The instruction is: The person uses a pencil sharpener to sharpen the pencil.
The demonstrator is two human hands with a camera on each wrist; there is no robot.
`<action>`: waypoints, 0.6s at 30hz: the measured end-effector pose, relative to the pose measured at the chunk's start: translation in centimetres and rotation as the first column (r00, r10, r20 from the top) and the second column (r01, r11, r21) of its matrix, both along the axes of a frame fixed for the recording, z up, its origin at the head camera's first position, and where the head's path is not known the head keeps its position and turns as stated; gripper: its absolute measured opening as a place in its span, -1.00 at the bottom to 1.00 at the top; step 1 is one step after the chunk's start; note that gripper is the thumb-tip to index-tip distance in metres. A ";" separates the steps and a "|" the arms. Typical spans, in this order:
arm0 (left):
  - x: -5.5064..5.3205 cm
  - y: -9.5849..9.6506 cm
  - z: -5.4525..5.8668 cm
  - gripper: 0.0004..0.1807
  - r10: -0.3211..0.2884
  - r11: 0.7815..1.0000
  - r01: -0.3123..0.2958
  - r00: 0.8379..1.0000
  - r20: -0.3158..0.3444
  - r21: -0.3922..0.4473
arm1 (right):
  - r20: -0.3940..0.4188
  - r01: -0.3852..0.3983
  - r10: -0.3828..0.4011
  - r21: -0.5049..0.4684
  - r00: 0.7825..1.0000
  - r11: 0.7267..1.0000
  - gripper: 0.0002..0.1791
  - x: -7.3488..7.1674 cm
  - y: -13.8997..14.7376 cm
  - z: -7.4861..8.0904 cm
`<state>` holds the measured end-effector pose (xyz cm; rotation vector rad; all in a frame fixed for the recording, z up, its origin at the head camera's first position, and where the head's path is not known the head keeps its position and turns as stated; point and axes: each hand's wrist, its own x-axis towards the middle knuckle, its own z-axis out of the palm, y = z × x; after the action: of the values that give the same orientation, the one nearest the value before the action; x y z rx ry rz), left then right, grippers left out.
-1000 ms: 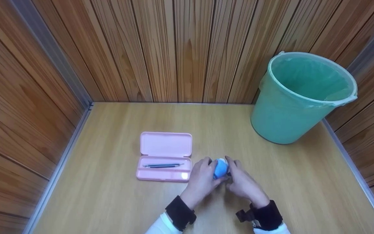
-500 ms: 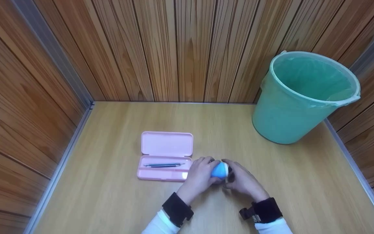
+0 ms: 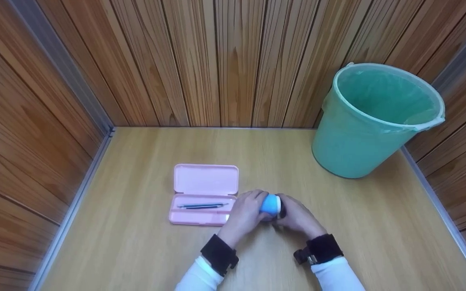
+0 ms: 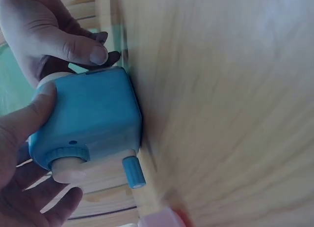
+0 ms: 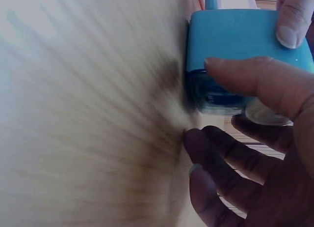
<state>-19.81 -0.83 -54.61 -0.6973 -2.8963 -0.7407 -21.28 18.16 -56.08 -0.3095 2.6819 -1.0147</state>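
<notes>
A blue hand-crank pencil sharpener (image 3: 270,204) with a white front is between both hands, right of the open pink pencil case. My left hand (image 3: 246,210) grips its body, the thumb (image 4: 37,111) lying along one side. The crank handle (image 4: 133,172) sticks out at the rear. At the front end, my right hand (image 3: 297,214) holds with its thumb (image 5: 255,79) along the edge of the see-through shavings drawer (image 5: 216,97); its other fingers curve loosely below, away from the body. How firmly the right index finger touches the front is partly hidden.
The pink pencil case (image 3: 206,178) lies open with a couple of pencils (image 3: 202,206) and a small white piece, partly covered by the left hand. A green lined bin (image 3: 350,149) stands at the back right. Wooden panels (image 3: 233,64) close off the back and sides.
Both hands have turned the sharpener so its white front faces right, and shifted it slightly left. The right hand has come round that front end. The pencil case stays put.
</notes>
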 end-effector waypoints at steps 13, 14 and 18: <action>-1.9 -0.3 0.2 -0.47 -0.031 0.999 0.031 0.995 -0.094 0.006 | -0.004 -0.053 0.053 -0.098 0.999 0.994 -0.31 -2.2 0.0 -0.9; -1.9 -0.3 0.2 -0.47 -0.031 0.999 0.032 0.994 -0.100 0.006 | -0.012 -0.064 0.063 -0.101 0.998 0.993 -0.30 -2.3 0.0 -0.9; -1.9 -0.3 0.3 -0.48 -0.026 1.000 0.028 0.996 -0.088 0.014 | -0.019 -0.096 0.095 -0.096 0.995 0.991 -0.30 -2.5 0.1 -1.0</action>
<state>-21.71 -1.16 -54.35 -0.7492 -2.8050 -0.7154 -23.83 18.30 -57.10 -0.4614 2.6077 -1.1194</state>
